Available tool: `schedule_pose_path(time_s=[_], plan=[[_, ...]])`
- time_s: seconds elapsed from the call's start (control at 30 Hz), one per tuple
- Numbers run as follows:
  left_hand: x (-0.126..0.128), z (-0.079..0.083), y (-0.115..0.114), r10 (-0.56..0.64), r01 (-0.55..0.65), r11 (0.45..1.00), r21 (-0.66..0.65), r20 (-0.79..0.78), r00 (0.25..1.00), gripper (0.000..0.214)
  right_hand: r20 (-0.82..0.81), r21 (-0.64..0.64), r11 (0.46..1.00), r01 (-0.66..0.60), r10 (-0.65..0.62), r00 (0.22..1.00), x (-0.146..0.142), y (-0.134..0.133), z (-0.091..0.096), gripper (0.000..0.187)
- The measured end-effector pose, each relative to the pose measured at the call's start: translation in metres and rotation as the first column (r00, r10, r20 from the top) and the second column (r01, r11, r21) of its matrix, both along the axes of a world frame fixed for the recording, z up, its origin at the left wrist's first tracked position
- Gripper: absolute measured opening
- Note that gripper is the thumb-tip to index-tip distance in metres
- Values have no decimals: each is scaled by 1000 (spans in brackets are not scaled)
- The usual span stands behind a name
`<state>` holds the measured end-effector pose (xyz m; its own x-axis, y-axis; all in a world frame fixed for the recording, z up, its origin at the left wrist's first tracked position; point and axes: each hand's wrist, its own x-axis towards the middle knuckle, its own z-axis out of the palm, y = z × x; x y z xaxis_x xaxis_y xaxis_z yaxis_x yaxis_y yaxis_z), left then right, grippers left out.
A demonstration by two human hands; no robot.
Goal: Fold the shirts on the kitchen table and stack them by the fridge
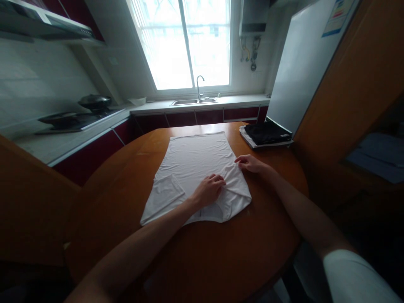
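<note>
A white T-shirt (pixel 197 153) lies spread on the brown wooden table (pixel 221 252), its neck opening towards me. The left sleeve is folded inward over the body, and the right part is wrinkled and partly turned over. My left hand (pixel 210 189) rests on the shirt right of its middle, fingers curled and closed on the cloth. At the right side edge my right hand (pixel 251 163) pinches the fabric between thumb and fingers. The left fingertips are partly hidden by the hand itself.
Folded dark clothes (pixel 268 132) lie in a pile at the table's far right, close to the fridge (pixel 299 63). Beyond the table runs a counter with a sink (pixel 186 102) under the window. A stove with a lidded pan (pixel 94 101) stands at left.
</note>
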<state>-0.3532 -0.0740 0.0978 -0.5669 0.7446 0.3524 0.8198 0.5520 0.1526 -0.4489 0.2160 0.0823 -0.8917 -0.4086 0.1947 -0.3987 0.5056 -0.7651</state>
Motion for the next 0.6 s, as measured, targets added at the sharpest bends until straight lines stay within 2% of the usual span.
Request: schedule_pose_path(time_s=[0.1, 0.2, 0.43, 0.53, 0.6], plan=[[1, 1, 0, 2, -2, 1000, 0, 6, 1000, 28, 10, -1, 1000, -18, 18, 1000, -1, 1, -3, 34], [1, 3, 1, 4, -3, 1000, -2, 18, 1000, 29, -26, 24, 999, 25, -24, 999, -3, 0, -6, 30], [2, 1, 1, 1, -1, 1000, 12, 34, 999, 32, -77, 164, 981, 106, -94, 993, 1, -1, -3, 23], [-3, 7, -1, 13, -16, 999, 43, 64, 998, 31, -124, 206, 968, 143, -119, 985, 4, -2, 1, 22], [-11, 15, -3, 67, -75, 995, 68, 109, 992, 31, -169, 196, 964, 182, -150, 974, 5, -4, 3, 21]])
